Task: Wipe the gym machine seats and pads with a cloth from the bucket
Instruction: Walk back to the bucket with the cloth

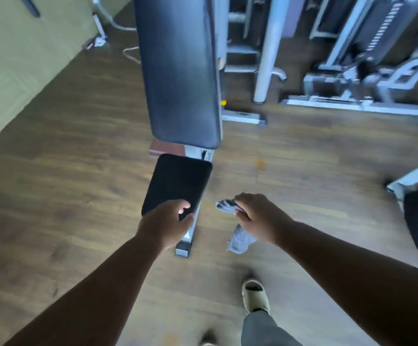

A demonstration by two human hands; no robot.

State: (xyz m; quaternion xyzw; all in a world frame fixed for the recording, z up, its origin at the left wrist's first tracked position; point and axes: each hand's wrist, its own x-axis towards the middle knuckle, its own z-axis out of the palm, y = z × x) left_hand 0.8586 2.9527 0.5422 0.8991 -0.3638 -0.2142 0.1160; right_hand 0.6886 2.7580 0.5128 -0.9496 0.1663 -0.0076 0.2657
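Two black pads (178,71) (175,182) — one cloth (237,237) — perhaps two machines (367,66) behind.

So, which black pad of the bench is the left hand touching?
The small seat pad, nearest the person: the left hand grips its near edge. The long back pad beyond goes untouched.

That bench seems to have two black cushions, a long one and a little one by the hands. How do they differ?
The back pad is long and narrow; the seat pad is short and squarish. The back pad looks greyish with a sheen, the seat pad darker. The left hand grips the seat pad's near edge; nothing touches the back pad. The right hand holds the cloth clear of both. Both are dark, round-cornered cushions on one pale frame.
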